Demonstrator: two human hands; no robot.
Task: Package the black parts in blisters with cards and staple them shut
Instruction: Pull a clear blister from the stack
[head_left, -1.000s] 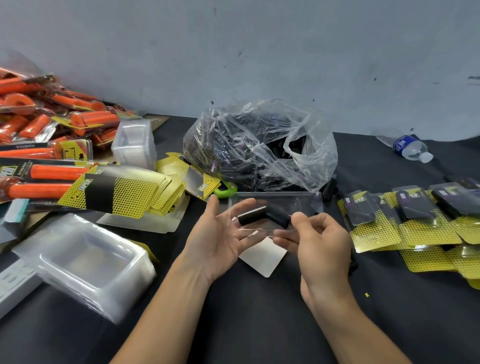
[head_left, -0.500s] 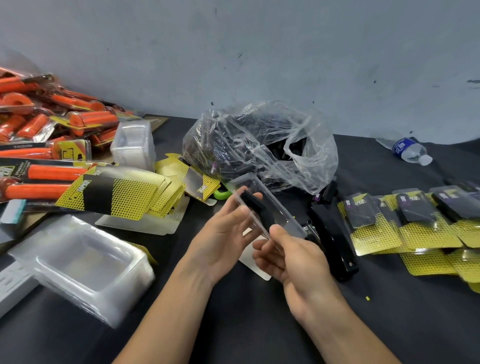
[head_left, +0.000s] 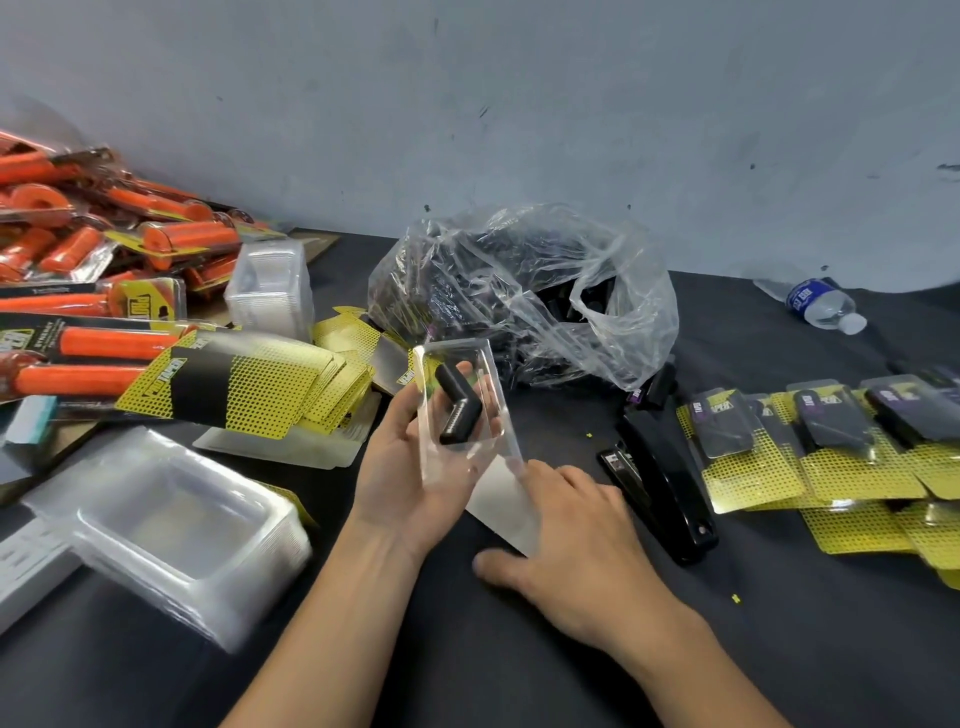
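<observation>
Nearest you, your right hand (head_left: 571, 551) lay flat on the worktop (head_left: 493, 675), fingers spread, their tips resting on the white card (head_left: 498, 501). Left of it, well apart, sat a stack of empty blisters (head_left: 171, 525). Just right of that hand lay the black stapler (head_left: 660, 493), and beyond the stapler the finished packs (head_left: 831, 447) overlapped in a row.

Your left hand (head_left: 410, 478) was turned palm up just above the card, fingers curled behind the clear blister (head_left: 467, 452). The black part (head_left: 457, 408) sat inside it, angled. Left of this hand the yellow cards (head_left: 244, 384) fanned out, with packed orange-handled tools (head_left: 93, 353) past them. Beyond the fingertips the plastic bag (head_left: 519, 296) of black parts slumped open, hiding the worktop behind it. A water bottle (head_left: 826, 306) lay far right by the wall.

Half a second before, both hands had held the blister. Since then the right one had let go and dropped to the card, and the blister had tipped more upright in your left palm.
</observation>
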